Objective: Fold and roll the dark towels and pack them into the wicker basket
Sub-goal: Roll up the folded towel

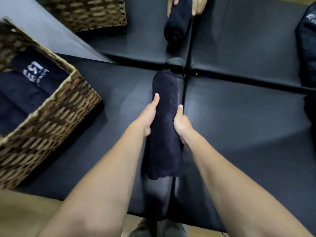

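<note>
A dark navy towel [165, 127], rolled into a long cylinder, is held lengthwise above the dark table [239, 134]. My left hand [147, 117] grips its left side with the thumb lying along the roll. My right hand [181, 124] grips its right side, fingers curled under it. The wicker basket [56, 115] stands at the left, with several rolled dark towels [25, 93] inside, one showing a white logo.
Across the table another person's two hands [198, 6] hold a second rolled dark towel [177, 26]. A second wicker basket [95, 12] stands at the back left. More dark cloth [307, 45] lies at the right edge. Seams divide the table into panels.
</note>
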Demonstrator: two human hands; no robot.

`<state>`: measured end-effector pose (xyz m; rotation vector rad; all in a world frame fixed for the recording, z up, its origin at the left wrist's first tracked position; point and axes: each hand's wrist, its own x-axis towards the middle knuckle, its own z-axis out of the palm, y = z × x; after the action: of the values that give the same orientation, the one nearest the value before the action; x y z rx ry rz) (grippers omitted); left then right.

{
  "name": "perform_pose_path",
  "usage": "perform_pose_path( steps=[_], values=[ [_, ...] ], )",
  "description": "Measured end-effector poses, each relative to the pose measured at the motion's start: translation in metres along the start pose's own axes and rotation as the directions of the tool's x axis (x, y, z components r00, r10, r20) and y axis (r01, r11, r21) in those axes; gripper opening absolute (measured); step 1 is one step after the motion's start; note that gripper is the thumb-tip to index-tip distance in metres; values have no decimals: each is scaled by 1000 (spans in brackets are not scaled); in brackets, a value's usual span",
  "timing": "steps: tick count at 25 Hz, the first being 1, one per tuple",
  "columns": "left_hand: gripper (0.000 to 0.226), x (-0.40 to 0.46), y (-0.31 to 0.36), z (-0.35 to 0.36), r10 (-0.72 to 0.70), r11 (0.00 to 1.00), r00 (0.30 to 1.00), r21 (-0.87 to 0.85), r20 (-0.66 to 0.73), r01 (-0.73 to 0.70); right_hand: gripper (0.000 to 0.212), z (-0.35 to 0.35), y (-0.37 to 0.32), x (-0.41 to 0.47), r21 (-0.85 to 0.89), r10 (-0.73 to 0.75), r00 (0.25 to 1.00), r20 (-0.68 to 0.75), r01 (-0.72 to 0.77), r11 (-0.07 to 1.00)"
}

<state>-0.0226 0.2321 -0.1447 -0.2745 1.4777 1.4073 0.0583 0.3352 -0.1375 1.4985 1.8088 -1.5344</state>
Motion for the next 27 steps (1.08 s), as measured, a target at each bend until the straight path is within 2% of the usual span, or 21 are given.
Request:
perform_pose_path(
  steps=[2,4,7,10,12,16,22,27],
  values=[
    [91,-20,11,-12,58,998,996,-27,61,-57,97,7,-10,-19,30,-43,999,24,42,999],
    [92,-45,28,-19,142,989,987,-54,73,-139,95,11,-26,-43,62,-119,993,6,118,991],
    [82,-83,52,-21,307,948,952,-88,10,-305,85,9,-51,-78,80,-285,956,-74,290,954],
    [74,-119,71,-25,419,897,905,-124,-76,-425,93,9,-77,-117,178,-442,897,-13,437,882],
    [74,-149,87,-31,469,864,877,-151,-102,-480,100,10,-96,-143,168,-555,830,58,540,824],
    [82,-197,108,-52,550,809,817,-134,-171,-572,86,19,-129,-186,90,-749,645,153,745,661],
    [81,-251,110,-85,570,763,752,-128,-330,-634,73,46,-159,-219,79,-854,441,276,875,477],
    [63,-299,101,-118,584,734,723,-140,-369,-665,59,76,-167,-251,139,-873,335,354,905,403]
  ],
)
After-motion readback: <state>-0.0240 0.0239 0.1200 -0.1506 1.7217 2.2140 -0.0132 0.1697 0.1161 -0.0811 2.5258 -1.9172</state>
